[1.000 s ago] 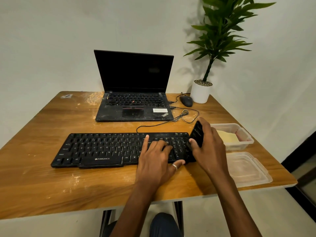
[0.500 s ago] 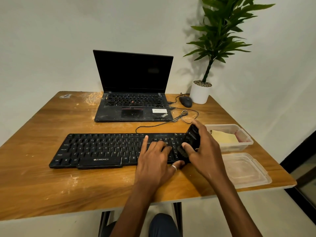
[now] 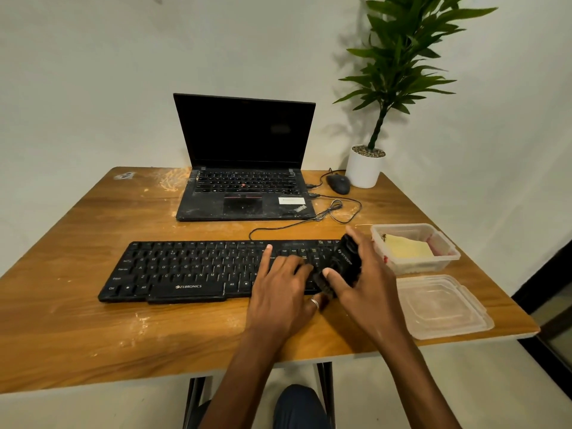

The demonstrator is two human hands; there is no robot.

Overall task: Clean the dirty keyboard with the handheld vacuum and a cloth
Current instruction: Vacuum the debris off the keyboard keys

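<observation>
The step in hand appears to be vacuuming. The right hand (image 3: 368, 286) grips the handheld vacuum (image 3: 343, 264), nozzle on the right end of the keyboard (image 3: 192, 270) at the near centre of the counter (image 3: 93, 320), while the left hand (image 3: 281, 292) lies flat on the keys, fingers straight. The next move likely calls for a slow leftward pass along the rows.

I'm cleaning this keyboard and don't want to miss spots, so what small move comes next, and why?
Probably slide the handheld vacuum leftward along the keys: the right hand grips it at the right end of the keyboard, and the left hand, resting on keys beside it, must shift.
</observation>
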